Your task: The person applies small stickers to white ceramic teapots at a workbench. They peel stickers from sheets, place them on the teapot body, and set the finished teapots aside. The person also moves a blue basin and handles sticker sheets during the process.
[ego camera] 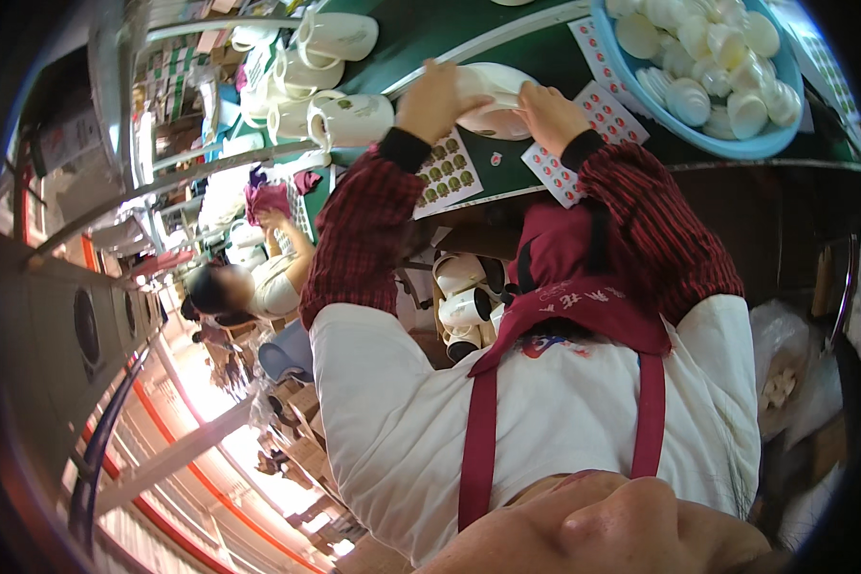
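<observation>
A glossy white jug (499, 75) lies on the green worktop before me, and its far part catches the light. My left hand (434, 100) grips its left end, thumb stretched across the surface. At its right side, my right hand (551, 115) holds the jug with fingertips near what looks like its handle; the exact contact is partly hidden. Below my left wrist is a sticker sheet with green-brown motifs (448, 168). Under my right wrist lies a sheet of small red round stickers (549, 168). One loose sticker (496, 158) rests between the sheets.
Several white jugs (351, 118) stand at the left. A blue basin (696, 143) of white lids is at the far right. More red sticker sheets (610, 115) lie beside it. A box of white vessels (466, 305) sits below the worktop edge. A co-worker (276, 283) handles maroon cloth leftward.
</observation>
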A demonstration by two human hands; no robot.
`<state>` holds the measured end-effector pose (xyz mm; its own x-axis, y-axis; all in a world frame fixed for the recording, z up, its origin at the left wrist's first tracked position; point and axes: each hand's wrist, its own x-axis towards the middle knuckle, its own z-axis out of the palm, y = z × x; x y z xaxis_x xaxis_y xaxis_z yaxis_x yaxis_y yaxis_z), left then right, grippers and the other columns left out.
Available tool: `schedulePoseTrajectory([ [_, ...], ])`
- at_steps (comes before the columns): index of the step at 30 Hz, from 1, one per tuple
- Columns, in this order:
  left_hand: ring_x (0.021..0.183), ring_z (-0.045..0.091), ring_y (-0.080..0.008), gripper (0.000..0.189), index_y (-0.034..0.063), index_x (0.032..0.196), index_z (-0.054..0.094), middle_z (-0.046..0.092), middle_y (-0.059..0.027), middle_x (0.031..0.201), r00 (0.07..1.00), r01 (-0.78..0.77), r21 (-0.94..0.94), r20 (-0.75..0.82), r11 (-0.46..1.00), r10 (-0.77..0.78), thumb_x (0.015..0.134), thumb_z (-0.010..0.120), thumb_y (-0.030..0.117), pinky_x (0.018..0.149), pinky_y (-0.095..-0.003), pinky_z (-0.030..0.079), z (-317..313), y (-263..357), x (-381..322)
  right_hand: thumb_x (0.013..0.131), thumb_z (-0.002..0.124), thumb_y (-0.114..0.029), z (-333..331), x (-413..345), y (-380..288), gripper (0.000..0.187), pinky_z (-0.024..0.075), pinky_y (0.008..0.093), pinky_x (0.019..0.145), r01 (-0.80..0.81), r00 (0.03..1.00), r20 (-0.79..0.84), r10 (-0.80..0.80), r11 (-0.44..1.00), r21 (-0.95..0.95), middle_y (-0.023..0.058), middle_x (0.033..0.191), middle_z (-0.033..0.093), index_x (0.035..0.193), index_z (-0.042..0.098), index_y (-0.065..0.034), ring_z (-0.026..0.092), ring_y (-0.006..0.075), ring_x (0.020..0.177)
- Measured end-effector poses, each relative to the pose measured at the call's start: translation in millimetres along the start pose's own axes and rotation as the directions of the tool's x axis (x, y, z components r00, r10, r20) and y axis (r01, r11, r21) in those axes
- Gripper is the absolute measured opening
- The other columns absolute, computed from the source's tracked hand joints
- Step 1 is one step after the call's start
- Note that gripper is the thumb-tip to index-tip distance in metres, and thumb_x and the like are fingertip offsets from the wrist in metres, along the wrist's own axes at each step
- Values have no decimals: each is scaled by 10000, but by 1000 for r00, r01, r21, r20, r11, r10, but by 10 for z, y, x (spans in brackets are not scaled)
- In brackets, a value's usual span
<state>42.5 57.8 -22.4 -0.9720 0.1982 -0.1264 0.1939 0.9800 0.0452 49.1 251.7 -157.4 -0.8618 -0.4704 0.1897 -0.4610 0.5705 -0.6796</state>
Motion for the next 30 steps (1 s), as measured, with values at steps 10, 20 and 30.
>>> schedulePoseTrajectory([
  [10,1028,641,-443,945,-59,1282,486,522,-237,1257,958,86,72,267,994,-102,708,854,595,869,-496,562,-182,-32,15,1001,560,-194,-48,34,-1,152,584,518,726,11,999,40,-11,1000,-20,164,991,677,1056,518,-59,671,385,957],
  [20,1130,577,-279,619,120,1287,533,571,-68,1234,730,-680,307,210,665,650,723,780,178,855,-383,545,-164,-265,201,1009,495,-195,-14,18,39,159,596,511,702,24,1000,18,-23,996,-91,148,982,674,1125,505,-86,679,365,961],
  [30,1058,609,-327,726,35,1196,503,528,-127,1199,892,-434,83,178,897,415,676,902,347,843,-406,574,-168,-239,157,950,576,-107,-93,36,64,156,564,500,745,72,996,45,-72,997,-6,132,973,626,1061,474,-67,638,367,967],
])
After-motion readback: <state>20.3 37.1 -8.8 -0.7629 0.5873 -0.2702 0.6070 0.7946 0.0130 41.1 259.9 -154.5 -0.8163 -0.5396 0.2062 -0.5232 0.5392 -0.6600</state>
